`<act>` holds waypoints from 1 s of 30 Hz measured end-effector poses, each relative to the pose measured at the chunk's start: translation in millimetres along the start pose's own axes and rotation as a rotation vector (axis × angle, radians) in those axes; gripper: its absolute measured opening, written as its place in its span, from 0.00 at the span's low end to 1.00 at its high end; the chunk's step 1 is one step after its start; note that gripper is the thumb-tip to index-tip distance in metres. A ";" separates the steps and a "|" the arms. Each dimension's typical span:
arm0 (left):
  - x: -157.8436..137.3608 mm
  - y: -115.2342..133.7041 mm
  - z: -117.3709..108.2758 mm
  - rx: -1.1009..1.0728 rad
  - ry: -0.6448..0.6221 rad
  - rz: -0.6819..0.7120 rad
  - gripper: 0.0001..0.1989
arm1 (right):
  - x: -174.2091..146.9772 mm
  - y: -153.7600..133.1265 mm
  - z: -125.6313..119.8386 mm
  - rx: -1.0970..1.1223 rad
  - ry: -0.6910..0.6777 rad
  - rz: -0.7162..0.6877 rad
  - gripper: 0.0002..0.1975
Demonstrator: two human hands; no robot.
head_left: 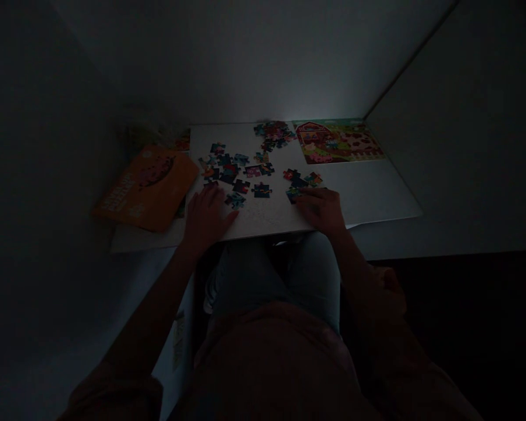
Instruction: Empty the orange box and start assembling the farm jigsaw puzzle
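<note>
The scene is dim. My left hand (204, 217) rests on the white table with its fingers spread and the thumb pointing right; its fingertips touch or partly cover a puzzle piece. Loose puzzle pieces (228, 173) lie just beyond it, with a single piece (262, 190) to their right. My right hand (322, 209) is curled at the fingertips over a dark blue-green puzzle piece (292, 195), and its thumb is partly hidden. That piece lies against a small group with a red-and-blue piece (291, 175) and an orange-green piece (313, 179).
A heap of puzzle pieces (275, 134) lies at the back of the white table (363, 190). Right of it is a farm picture (339, 141). An orange puzzle box (151, 190) sits at the left. Walls stand behind and on the left; the table's front edge is above my lap.
</note>
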State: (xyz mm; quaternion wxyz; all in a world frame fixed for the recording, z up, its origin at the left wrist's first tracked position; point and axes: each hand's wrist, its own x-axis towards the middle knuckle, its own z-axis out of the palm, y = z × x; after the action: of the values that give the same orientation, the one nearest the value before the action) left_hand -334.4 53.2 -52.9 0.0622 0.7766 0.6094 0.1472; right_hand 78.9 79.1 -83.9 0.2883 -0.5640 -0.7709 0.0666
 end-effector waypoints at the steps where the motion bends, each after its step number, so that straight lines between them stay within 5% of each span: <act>1: 3.0 -3.2 -1.0 0.006 0.008 -0.034 0.43 | -1.0 0.2 -1.2 -0.007 -0.022 -0.006 0.11; 12: 18.1 2.2 -3.1 -0.082 0.006 -0.093 0.40 | -0.9 -12.4 -8.0 -0.044 -0.053 0.109 0.15; 15: 15.3 -0.2 -5.4 -0.097 0.042 -0.042 0.35 | -0.5 -15.7 -10.0 -0.041 -0.049 0.110 0.16; 20: 9.1 7.3 -13.1 -0.053 -0.090 0.104 0.32 | 1.6 -20.7 -12.5 -0.063 -0.060 0.156 0.17; 25: -13.6 26.5 -11.3 -0.036 -0.157 0.199 0.37 | 1.5 -21.3 -10.1 -0.058 -0.017 0.137 0.18; 30: -22.9 33.6 -10.6 -0.099 -0.173 0.204 0.30 | -1.1 -16.4 -6.5 -0.058 0.010 0.124 0.16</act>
State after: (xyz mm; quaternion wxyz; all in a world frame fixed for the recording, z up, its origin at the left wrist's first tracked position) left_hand -311.3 21.9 -37.0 0.1373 0.8404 0.5115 0.1153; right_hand 68.9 70.8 -71.9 0.2712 -0.6190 -0.7347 0.0593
